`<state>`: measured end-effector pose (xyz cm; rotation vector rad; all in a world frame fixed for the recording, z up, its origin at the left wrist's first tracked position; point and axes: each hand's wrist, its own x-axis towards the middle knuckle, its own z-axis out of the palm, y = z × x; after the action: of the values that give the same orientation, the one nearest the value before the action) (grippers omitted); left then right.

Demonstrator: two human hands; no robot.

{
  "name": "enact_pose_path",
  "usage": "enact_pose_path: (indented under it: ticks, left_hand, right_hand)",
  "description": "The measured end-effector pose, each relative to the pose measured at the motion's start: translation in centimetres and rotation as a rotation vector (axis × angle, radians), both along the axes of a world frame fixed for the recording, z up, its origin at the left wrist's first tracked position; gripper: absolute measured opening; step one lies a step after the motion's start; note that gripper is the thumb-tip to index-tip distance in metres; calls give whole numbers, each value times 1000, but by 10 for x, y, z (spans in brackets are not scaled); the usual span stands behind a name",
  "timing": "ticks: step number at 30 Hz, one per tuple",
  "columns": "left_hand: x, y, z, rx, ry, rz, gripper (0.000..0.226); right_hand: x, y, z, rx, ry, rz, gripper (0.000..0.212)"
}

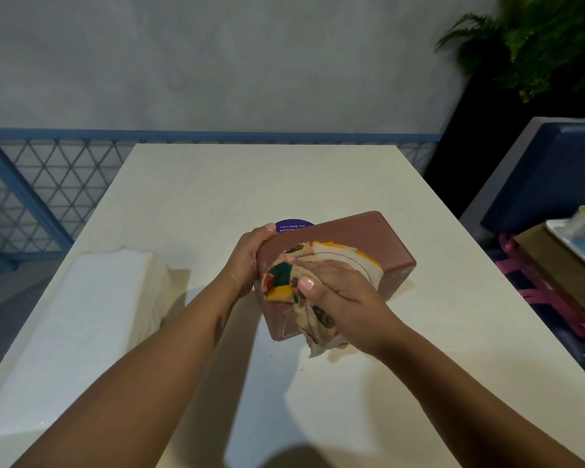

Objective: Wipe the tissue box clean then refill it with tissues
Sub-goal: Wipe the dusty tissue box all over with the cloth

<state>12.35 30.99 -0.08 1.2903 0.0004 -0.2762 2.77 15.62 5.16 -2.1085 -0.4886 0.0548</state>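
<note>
The left hand point(247, 261) clamped the reddish-brown rectangular tissue box point(352, 241); right hand point(341, 292) fingers pressed together on the multicoloured patterned cloth point(281, 282) beneath them.

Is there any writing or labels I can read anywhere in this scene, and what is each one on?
"Let's keep our pantries..." in white, on the round purple sticker on the table; the rest is hidden behind the brown tissue box.
Patterned cloth under the right hand: colours and lines only, no words.
Items on the tray at far right: too blurred to read.
</note>
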Motion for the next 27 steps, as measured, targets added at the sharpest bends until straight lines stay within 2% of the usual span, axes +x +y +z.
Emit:
enact_pose_path:
  ticks: [3,6,11,14,16,17,18,21,22,24,27]
  left_hand:
    - [1,0,-2,20,-13,8,30]
    - [2,-1,-3,41,-36,23,41]
    - [0,0,-1,66,-39,20,47]
    - [0,-1,-2,52,-61,3,60]
    - [-1,-2,0,53,-69,-12,63]
    - [-1,-2,1,53,-70,-19,63]
    - [0,-1,-1,50,-68,-21,63]
    - [-1,0,1,47,-54,-25,61]
    - [0,0,0,42,-49,-26,59]
    - [1,1,1,50,-43,-14,55]
    - [0,1,2,80,-33,-7,41]
  right_hand:
    - [-6,-8,3,234,150,-45,34]
    - [-8,-14,9,342,238,-104,42]
    - [-10,-29,29,370,348,-281,41]
    - [-8,-42,43,640,474,-416,42]
    - [-2,-53,50,807,409,-526,39]
    - [1,-57,52,818,333,-573,38]
    - [4,-58,51,784,243,-633,39]
    - [16,-48,38,486,54,-781,55]
    - [18,-40,32,413,33,-795,57]
    - [19,-21,19,310,18,-758,47]
    - [19,3,5,289,73,-631,40]
